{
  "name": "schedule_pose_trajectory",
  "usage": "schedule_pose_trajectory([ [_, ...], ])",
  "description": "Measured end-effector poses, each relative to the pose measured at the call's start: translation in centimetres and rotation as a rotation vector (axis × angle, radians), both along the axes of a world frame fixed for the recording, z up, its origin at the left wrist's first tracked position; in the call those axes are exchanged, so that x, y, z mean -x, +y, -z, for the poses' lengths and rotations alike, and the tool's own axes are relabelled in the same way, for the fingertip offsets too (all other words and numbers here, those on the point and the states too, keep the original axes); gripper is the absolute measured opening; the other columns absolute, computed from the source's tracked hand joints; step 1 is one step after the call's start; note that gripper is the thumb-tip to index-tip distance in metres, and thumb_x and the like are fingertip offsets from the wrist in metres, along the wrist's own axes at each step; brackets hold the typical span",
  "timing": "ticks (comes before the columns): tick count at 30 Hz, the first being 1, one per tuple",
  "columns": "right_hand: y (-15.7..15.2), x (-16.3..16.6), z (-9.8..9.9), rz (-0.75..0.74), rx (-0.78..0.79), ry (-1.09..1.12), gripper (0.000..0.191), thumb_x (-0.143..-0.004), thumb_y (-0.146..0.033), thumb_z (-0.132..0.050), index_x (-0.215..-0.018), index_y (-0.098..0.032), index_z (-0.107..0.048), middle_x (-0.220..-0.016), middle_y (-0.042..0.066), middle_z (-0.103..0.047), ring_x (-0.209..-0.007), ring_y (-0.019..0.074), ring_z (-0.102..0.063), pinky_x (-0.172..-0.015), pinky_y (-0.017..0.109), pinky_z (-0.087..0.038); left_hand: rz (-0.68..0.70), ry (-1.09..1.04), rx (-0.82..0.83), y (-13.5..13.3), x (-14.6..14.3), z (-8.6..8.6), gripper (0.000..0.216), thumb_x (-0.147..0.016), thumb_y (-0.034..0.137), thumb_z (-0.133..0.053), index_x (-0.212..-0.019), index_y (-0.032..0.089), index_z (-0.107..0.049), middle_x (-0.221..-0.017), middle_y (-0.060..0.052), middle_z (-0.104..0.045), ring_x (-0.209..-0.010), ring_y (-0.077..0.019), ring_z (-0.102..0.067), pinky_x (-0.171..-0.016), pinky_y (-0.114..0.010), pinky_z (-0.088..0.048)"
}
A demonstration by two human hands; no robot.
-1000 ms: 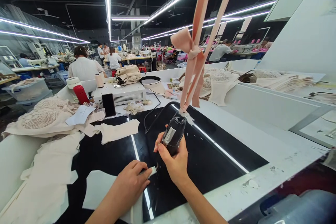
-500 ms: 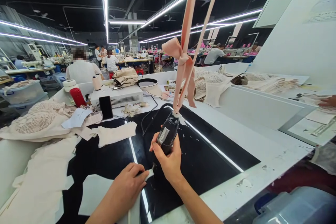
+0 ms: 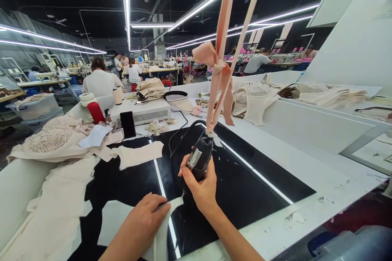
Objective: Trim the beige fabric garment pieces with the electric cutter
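My right hand [image 3: 200, 183] is wrapped round a black corded handheld power tool [image 3: 199, 157], held upright. Pink fabric straps [image 3: 218, 73] knotted to its top run up out of view. The tool's lower end meets the tip of a pale fabric piece [image 3: 176, 203] on the glossy black board [image 3: 245, 187]; the exact contact is hard to make out. Just to the left, my left hand [image 3: 150, 214] is closed, its fingers together on that fabric piece and holding its edge. Part of the fabric lies hidden under the left hand and forearm.
Cut fabric pieces [image 3: 55, 200] are piled at the left, and another fabric piece [image 3: 141, 154] lies on the board. Behind stand a white vented box [image 3: 143, 115], a phone [image 3: 128, 124] and a red bottle [image 3: 96, 113]. A black cord [image 3: 174, 132] trails behind the tool.
The view has shifted slightly, so most things sit farther right. My left hand now lies a little farther from the tool, and more of the fabric shows between them. The right hand keeps its grip.
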State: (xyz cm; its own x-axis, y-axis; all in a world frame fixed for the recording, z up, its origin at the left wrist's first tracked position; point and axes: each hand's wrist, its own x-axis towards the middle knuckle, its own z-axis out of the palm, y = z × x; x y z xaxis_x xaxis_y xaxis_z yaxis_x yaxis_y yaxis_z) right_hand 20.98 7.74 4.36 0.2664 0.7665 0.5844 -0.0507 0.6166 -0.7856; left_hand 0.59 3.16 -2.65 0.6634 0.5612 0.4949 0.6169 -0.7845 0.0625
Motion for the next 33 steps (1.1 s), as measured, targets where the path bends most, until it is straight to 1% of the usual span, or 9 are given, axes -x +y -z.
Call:
schedule_pose_trajectory([
  [3, -0.1, -0.1, -0.1, -0.001, 0.024, 0.016, 0.026, -0.086, -0.029, -0.076, -0.105, -0.027, -0.058, -0.080, -0.004, -0.068, -0.057, 0.0122, -0.062, -0.056, 0.026, -0.056, -0.005, -0.021, -0.007, -0.2, -0.1, -0.1, 0.040, -0.100, 0.000, -0.044, -0.129, 0.015, -0.066, -0.118, -0.011, -0.074, -0.108, -0.0240, -0.076, -0.098, -0.040, -0.066],
  [6, -0.2, -0.2, -0.2, 0.001, 0.046, 0.021, 0.024, -0.085, -0.029, -0.077, -0.100, -0.026, -0.059, -0.081, -0.003, -0.069, -0.058, 0.0124, -0.063, -0.057, 0.026, -0.058, -0.016, -0.050, 0.015, -0.2, -0.3, -0.1, 0.038, -0.100, 0.001, -0.046, -0.129, 0.017, -0.066, -0.119, -0.010, -0.074, -0.109, -0.0231, -0.075, -0.100, -0.038, -0.065],
  [9, -0.2, 0.0, -0.5, -0.007, 0.061, 0.038, 0.021, -0.086, -0.026, -0.077, -0.097, -0.025, -0.060, -0.081, -0.004, -0.069, -0.057, 0.0114, -0.063, -0.056, 0.025, -0.058, -0.026, -0.069, 0.057, -0.3, -0.4, -0.2, 0.037, -0.101, 0.003, -0.048, -0.129, 0.018, -0.066, -0.119, -0.009, -0.074, -0.110, -0.0222, -0.075, -0.102, -0.037, -0.064],
  [13, -0.1, 0.6, -0.8, -0.046, 0.034, 0.081, 0.019, -0.087, -0.025, -0.076, -0.098, -0.025, -0.061, -0.080, -0.004, -0.069, -0.056, 0.0109, -0.064, -0.056, 0.024, -0.058, -0.035, -0.082, 0.121, -0.3, -0.7, -0.2, 0.034, -0.101, 0.005, -0.051, -0.127, 0.019, -0.068, -0.121, -0.009, -0.074, -0.110, -0.0231, -0.073, -0.102, -0.037, -0.063],
  [18, -0.2, 1.4, -0.6, -0.087, 0.047, 0.076, 0.020, -0.088, -0.026, -0.076, -0.100, -0.025, -0.061, -0.080, -0.004, -0.069, -0.056, 0.0113, -0.064, -0.056, 0.025, -0.058, -0.042, -0.096, 0.193, -0.4, -1.1, -0.4, 0.035, -0.101, 0.003, -0.051, -0.126, 0.018, -0.070, -0.121, -0.009, -0.075, -0.109, -0.0232, -0.072, -0.104, -0.038, -0.061],
  [25, -0.1, 1.5, 0.3, -0.118, 0.040, 0.078, 0.021, -0.091, -0.027, -0.076, -0.104, -0.025, -0.059, -0.084, -0.003, -0.068, -0.059, 0.0113, -0.064, -0.057, 0.025, -0.058, -0.057, -0.072, 0.206, -0.5, -1.2, -0.6, 0.035, -0.100, 0.001, -0.052, -0.126, 0.017, -0.069, -0.123, -0.009, -0.073, -0.110, -0.0241, -0.071, -0.100, -0.036, -0.062],
  [28, -0.2, 1.6, 0.3, -0.119, 0.047, 0.062, 0.021, -0.092, -0.027, -0.075, -0.106, -0.025, -0.059, -0.085, -0.003, -0.069, -0.058, 0.0115, -0.064, -0.056, 0.025, -0.057, -0.054, -0.060, 0.205, -0.5, -1.2, -0.6, 0.035, -0.102, 0.002, -0.050, -0.128, 0.018, -0.068, -0.123, -0.009, -0.073, -0.111, -0.0238, -0.070, -0.101, -0.037, -0.062],
  [31, -0.3, 1.6, 0.0, -0.104, 0.058, 0.042, 0.018, -0.091, -0.026, -0.074, -0.103, -0.025, -0.059, -0.083, -0.003, -0.069, -0.058, 0.0118, -0.065, -0.056, 0.026, -0.058, -0.052, -0.050, 0.205, -0.6, -1.1, -0.7, 0.036, -0.101, 0.001, -0.050, -0.128, 0.017, -0.067, -0.124, -0.009, -0.072, -0.114, -0.0238, -0.070, -0.103, -0.037, -0.061],
  [33, -0.2, 1.4, -0.2, -0.091, 0.048, 0.049, 0.021, -0.090, -0.025, -0.074, -0.104, -0.025, -0.059, -0.082, -0.003, -0.069, -0.057, 0.0118, -0.064, -0.056, 0.026, -0.058, -0.058, -0.044, 0.210, -0.6, -1.1, -0.8, 0.035, -0.101, 0.001, -0.051, -0.128, 0.017, -0.067, -0.124, -0.009, -0.072, -0.114, -0.0237, -0.070, -0.103, -0.037, -0.061],
])
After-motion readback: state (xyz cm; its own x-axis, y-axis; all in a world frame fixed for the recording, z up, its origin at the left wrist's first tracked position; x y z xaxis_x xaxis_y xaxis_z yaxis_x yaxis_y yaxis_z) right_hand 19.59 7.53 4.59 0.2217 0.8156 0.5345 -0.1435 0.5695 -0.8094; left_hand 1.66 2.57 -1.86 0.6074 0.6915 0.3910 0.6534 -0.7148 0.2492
